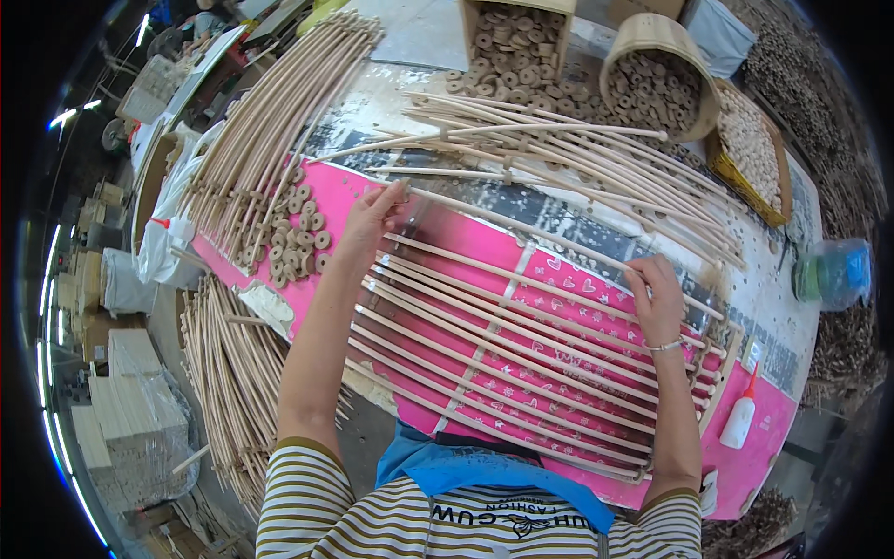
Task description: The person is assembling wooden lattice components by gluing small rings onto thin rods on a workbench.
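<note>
My left hand (374,216) pinches a long pale wooden rod (521,226) near its left end. Further along the same rod, the fingers of my right hand (656,296) are closed on it. Below it, several parallel wooden rods (503,345) lie side by side across a pink patterned sheet (438,219). Their right ends meet a row of small fittings (698,363) beside a crosswise wooden strip (722,377), partly behind my right forearm. Near my left wrist lies a pile of ring-shaped wooden discs (303,233).
Bundled rods (279,112) lie at the far left, with loose rods (577,158) across the back. A box of discs (517,37), a tipped wooden bucket (652,79) and a yellow basket of pale pieces (750,154) stand behind. A glue bottle (739,419) lies right.
</note>
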`<state>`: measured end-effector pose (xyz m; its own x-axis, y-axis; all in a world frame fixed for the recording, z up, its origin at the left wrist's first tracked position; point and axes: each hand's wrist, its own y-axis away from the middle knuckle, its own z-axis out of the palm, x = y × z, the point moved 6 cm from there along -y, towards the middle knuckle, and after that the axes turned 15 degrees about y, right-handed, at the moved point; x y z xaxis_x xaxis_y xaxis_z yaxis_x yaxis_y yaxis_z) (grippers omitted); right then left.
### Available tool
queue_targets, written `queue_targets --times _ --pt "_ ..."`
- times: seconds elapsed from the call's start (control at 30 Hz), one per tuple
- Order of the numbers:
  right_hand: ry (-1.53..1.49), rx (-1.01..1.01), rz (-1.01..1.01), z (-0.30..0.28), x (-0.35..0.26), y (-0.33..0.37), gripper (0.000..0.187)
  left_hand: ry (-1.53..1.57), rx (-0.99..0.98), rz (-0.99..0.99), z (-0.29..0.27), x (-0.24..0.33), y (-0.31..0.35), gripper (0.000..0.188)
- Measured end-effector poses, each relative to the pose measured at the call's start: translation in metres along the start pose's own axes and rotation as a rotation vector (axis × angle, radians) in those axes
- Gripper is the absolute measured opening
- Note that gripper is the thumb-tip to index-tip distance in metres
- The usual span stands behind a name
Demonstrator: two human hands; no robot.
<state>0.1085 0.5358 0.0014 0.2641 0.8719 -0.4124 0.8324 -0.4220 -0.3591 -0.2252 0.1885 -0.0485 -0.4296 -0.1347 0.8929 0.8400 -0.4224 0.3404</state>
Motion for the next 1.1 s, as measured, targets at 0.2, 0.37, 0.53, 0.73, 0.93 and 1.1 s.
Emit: queue_targets --times 0.2,0.37,0.53,0.73,0.93,1.1 --pt "-0.080 -0.073 0.029 0.028 0.008 -0.006 0.021 -0.050 -0.051 -0.041 -0.035 0.004 -0.009 0.038" --pt "0.008 0.022 0.032 0.024 0.018 -0.001 0.013 0.035 -0.058 -0.020 -0.031 -0.010 -0.035 0.024" --pt "0.033 0.029 0.098 0.028 0.022 0.013 0.013 0.007 -0.085 -0.031 -0.018 -0.006 -0.032 0.025" --pt "-0.063 -0.037 0.030 0.053 0.010 0.001 0.017 -0.868 -0.031 0.588 -0.059 0.059 -0.004 0.027" --pt "-0.050 -0.083 0.077 0.028 0.029 0.010 0.013 -1.322 -0.264 0.895 0.048 0.051 0.005 0.059" --pt "-0.118 -0.097 0.069 0.032 0.012 0.005 0.012 -1.375 -0.211 0.835 0.041 0.049 0.009 0.051"
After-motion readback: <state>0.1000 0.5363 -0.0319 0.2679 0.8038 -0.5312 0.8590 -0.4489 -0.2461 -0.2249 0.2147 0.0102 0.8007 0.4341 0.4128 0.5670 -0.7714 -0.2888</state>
